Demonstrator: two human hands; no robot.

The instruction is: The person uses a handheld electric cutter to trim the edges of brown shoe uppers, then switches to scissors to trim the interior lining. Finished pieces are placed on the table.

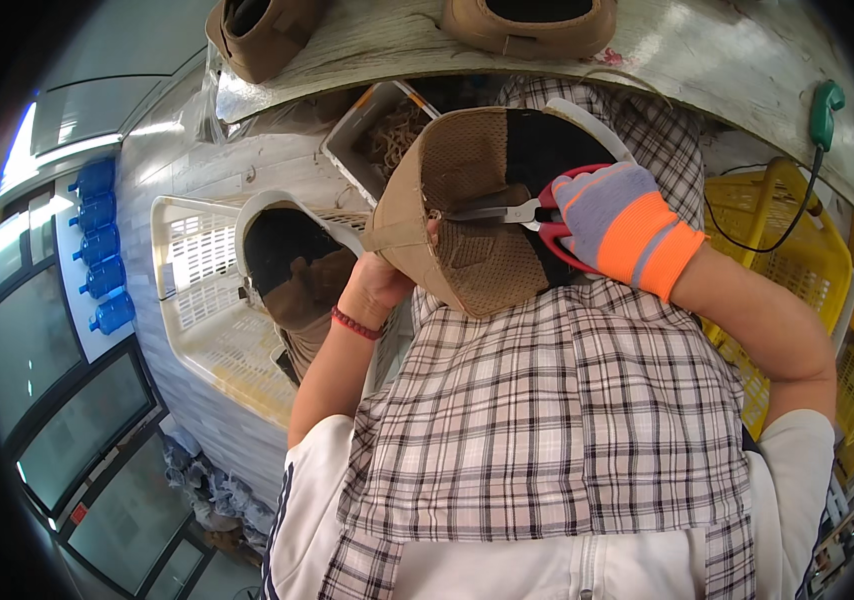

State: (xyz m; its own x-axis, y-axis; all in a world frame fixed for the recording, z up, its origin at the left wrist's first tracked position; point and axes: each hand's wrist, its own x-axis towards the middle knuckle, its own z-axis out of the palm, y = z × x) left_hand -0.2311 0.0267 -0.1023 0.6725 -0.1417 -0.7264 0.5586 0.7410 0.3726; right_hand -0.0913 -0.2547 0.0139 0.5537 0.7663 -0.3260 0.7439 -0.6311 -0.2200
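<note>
Over my lap is a brown mesh shoe upper (459,158) with a black lining and a pale edge, its opening facing up. My bare left hand (387,278), with a red bracelet at the wrist, grips its left side; most of the fingers are hidden behind the material. A grey and orange glove covers my right hand (612,215), which is closed round red-handled scissors (522,214). The scissor blades point left inside the upper, their tips close to its left wall near my left fingers. Whether the tips touch the material I cannot tell.
To the left, a white plastic basket (182,325) bears another brown and black upper (297,262). A white bin (345,150) of thin scraps stands beyond. Two brown uppers (265,42) rest on the worktable (387,65). Yellow crates (782,235) and a green tool on a black cord (825,115) are right.
</note>
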